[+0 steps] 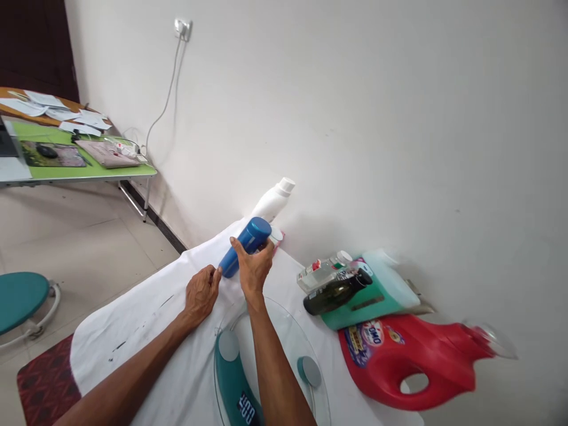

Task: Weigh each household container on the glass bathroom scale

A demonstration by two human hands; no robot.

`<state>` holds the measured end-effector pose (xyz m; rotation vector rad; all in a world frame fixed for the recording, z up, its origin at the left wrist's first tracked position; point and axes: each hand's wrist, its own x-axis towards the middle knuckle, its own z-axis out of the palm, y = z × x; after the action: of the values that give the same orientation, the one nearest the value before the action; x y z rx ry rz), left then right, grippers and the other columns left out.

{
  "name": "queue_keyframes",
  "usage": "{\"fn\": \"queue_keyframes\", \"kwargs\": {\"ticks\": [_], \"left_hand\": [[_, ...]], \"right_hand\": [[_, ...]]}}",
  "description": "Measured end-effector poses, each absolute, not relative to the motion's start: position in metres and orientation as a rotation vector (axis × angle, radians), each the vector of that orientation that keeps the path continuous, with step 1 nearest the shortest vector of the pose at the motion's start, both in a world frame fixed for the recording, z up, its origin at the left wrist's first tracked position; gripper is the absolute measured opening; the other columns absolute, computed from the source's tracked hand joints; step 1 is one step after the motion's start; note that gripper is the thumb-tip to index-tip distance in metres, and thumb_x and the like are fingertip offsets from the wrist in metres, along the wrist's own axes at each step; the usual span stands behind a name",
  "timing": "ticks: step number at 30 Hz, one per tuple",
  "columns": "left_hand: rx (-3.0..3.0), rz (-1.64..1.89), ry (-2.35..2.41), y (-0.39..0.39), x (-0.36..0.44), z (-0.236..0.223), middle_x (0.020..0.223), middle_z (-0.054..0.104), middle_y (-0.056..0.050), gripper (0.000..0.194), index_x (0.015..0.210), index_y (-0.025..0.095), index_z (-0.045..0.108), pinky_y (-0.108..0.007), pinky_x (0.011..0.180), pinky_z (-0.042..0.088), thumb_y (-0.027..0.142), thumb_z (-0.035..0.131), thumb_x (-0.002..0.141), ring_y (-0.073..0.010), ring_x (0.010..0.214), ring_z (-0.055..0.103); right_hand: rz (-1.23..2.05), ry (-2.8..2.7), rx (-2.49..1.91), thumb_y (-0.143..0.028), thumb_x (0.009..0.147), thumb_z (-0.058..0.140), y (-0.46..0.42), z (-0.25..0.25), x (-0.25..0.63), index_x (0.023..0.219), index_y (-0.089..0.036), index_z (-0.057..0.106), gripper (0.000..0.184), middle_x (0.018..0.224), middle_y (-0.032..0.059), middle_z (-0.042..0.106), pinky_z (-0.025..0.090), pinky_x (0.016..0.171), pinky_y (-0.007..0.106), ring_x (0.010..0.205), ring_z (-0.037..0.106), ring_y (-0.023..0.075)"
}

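Currently, the blue bottle (249,238) is over the far part of the white-draped tabletop (146,307), beyond the glass scale (290,331); whether its base touches the cloth, I cannot tell. The fingers of the right hand (254,266) are wrapped about its upper part, thumb on the left side, with that forearm crossing above the scale. The left hand (202,296) is curled at the bottle's lower end; whether its fingers grip there or merely touch, I cannot tell. Just behind is a white bottle (270,201), close to the wall (377,148), and a white lid (276,235) shows partly hidden beside the right hand. Farther right, a clear bottle (317,273), a dark glass bottle (335,294), a jug of green liquid (377,290) and a red detergent bottle (412,361) are clustered together.
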<state>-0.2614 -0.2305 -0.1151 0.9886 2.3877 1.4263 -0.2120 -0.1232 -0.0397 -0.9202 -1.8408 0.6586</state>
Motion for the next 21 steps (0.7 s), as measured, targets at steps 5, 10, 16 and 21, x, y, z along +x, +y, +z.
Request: {"fn": "queue_keyframes", "kwargs": {"ticks": [5,10,16,21], "left_hand": [[0.968,1.409,2.383,-0.229,-0.261,-0.118,0.07,0.059,-0.002,0.037,0.074,0.023,0.045,-0.031,0.067,0.03,0.039,0.04,0.106,-0.0183,0.069,0.056],[0.969,1.406,2.397,-0.23,-0.26,-0.117,0.071,0.058,-0.002,0.038,0.074,0.022,0.045,-0.031,0.066,0.027,0.039,0.04,0.108,-0.018,0.069,0.054],[0.943,1.366,2.385,-0.234,-0.262,-0.108,0.074,0.063,-0.003,0.036,0.074,0.021,0.048,-0.031,0.067,0.029,0.036,0.044,0.107,-0.0179,0.071,0.056],[0.951,1.299,2.381,-0.235,-0.265,-0.105,0.084,0.069,-0.005,0.036,0.08,0.021,0.053,-0.031,0.071,0.031,0.039,0.04,0.108,-0.0192,0.079,0.06]], "right_hand": [[0.615,-1.717,-1.083,-0.056,0.072,0.078,-0.119,-0.047,-0.227,0.111,-0.02,0.058,0.057,0.111,0.0224,0.071,0.052,0.096,0.057,0.106,0.068,0.0415],[0.63,-1.685,-1.147,-0.053,0.07,0.076,-0.118,-0.032,-0.211,0.1,-0.02,0.063,0.047,0.097,0.0195,0.075,0.056,0.087,0.053,0.092,0.072,0.04],[0.632,-1.617,-1.087,-0.058,0.065,0.082,-0.12,0.015,-0.155,0.104,-0.017,0.069,0.058,0.101,0.0149,0.077,0.057,0.088,0.05,0.092,0.073,0.0356],[0.664,-1.619,-0.962,-0.052,0.068,0.087,-0.142,0.031,-0.079,0.114,-0.017,0.072,0.06,0.104,0.0111,0.077,0.058,0.089,0.049,0.093,0.073,0.0319]]}}
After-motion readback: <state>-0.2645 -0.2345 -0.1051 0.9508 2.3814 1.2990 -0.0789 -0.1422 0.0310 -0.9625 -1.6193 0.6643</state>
